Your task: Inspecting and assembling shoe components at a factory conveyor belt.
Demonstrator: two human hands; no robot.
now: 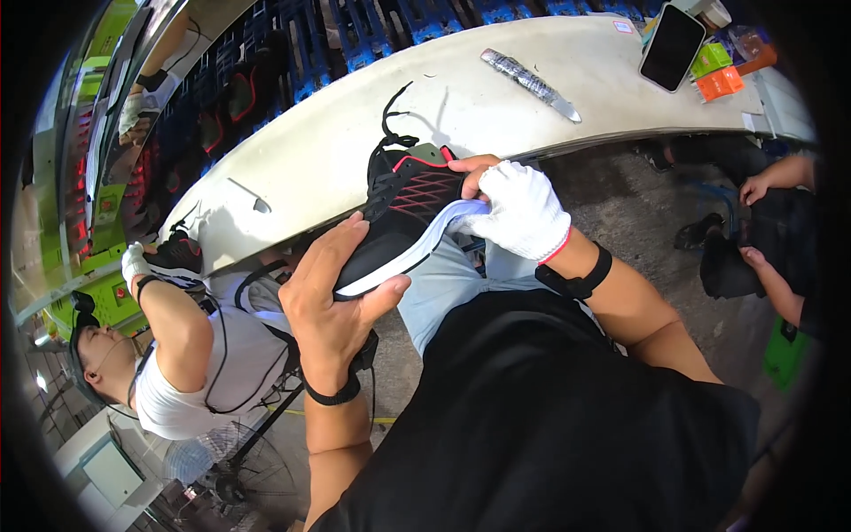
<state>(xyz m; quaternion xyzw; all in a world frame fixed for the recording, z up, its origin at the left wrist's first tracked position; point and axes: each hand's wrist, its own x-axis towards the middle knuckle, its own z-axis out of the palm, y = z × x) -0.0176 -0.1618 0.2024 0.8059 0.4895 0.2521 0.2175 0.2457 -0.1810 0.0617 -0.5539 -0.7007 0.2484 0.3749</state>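
A black sneaker (390,232) with red crisscross lines and a white sole is held in front of me, tilted on its side, at the near edge of the bench. My left hand (326,288), bare, is closed around the toe, thumb on the sole and fingers on the upper. On the heel end is my right hand (514,208), in a white knit glove that leaves some fingertips bare. Its fingers grip the collar and the sole edge. Loose black laces (396,124) rise from the sneaker and trail over the bench top.
On the white curved bench (328,142) lie a knife (532,84) with a wrapped handle, a phone (674,46) and small orange boxes (719,83). Blue slatted racking (363,35) runs behind. A co-worker (182,355) holds another sneaker (180,252) at left; another person (762,230) sits at right.
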